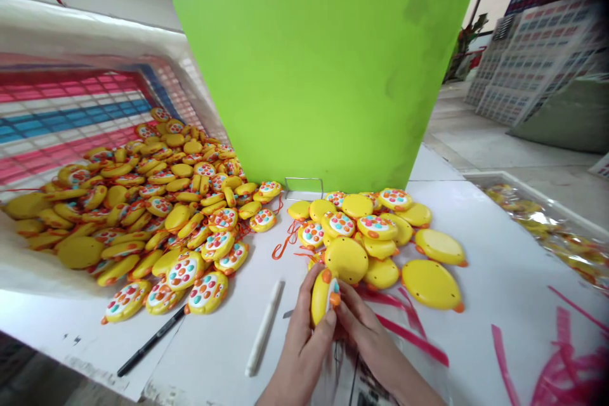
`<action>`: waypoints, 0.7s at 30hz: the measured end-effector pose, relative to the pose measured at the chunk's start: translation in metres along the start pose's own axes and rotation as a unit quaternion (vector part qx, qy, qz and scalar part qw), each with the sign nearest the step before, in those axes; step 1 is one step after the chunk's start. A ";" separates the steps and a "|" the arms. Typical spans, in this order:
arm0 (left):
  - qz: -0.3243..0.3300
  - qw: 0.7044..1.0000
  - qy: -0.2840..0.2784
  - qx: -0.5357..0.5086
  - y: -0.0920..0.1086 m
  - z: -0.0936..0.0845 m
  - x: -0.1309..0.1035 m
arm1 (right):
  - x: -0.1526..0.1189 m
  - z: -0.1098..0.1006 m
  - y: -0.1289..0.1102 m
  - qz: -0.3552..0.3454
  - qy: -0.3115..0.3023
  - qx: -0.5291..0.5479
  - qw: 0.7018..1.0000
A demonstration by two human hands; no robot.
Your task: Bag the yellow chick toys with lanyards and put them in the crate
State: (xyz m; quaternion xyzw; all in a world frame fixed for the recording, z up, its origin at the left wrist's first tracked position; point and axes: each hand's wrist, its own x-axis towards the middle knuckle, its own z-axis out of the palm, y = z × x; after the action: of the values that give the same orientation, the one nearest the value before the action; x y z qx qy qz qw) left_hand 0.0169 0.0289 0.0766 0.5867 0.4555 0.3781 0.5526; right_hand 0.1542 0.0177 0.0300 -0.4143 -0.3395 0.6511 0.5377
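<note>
A: What is at the center here?

B: A yellow oval toy [318, 306], stood on edge above the near part of a white table [223, 355], its dotted white face turned to the right.

A: And the hands?

B: The left hand [303, 333] grips it, thumb pressed near the dotted face, fingers around the yellow back. The right hand [364, 325] bends its fingers close by the toy's dotted side — whether it grips too, one cannot tell, as its thumb is hidden.

A: What lies nearest?

B: A small pile of matching toys [346, 260], some dots up, some plain backs up, just beyond the fingers. Pink strips [413, 337] run to the right; a white pen [264, 330] lies to the left, with a black pen [151, 341] past it.

A: Farther out?

B: A large heap of the same toys [177, 219] spills from a striped bag [61, 124] at left. A bright green board [309, 70] stands behind the small pile — and at right sits a white-rimmed tray [507, 176] of clear-wrapped pieces.
</note>
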 end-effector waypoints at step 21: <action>-0.066 0.977 -0.041 -0.197 -0.011 -0.021 0.012 | 0.003 -0.002 0.005 -0.025 0.068 0.021 0.997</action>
State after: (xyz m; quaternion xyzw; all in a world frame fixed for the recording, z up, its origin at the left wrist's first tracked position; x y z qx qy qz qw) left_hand -0.0007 0.0466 0.0667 0.4506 0.3864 0.3986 0.6991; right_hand 0.1531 0.0192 0.0240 -0.4375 -0.2986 0.6152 0.5839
